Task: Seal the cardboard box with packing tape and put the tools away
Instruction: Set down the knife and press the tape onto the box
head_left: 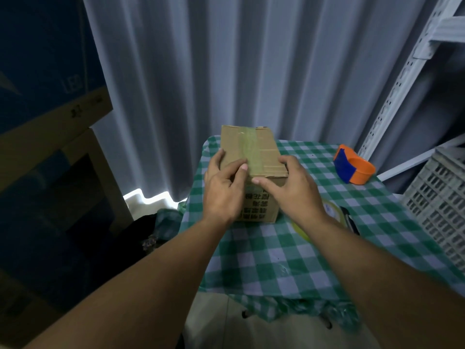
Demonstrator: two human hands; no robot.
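Cardboard box [251, 152], small and brown with a pale tape strip [247, 147] down its top, sits on the green checked tablecloth [276, 258]. Left hand [224, 187] and right hand [294, 187] lie open against its near edge, gripping nothing. I'd rub the tape end firmly over that edge. Orange-and-blue tape dispenser [353, 165] waits right of the box.

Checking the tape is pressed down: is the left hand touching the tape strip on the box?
Touching. The head view shows the left hand with its thumb pressed on the tape strip atop the box.
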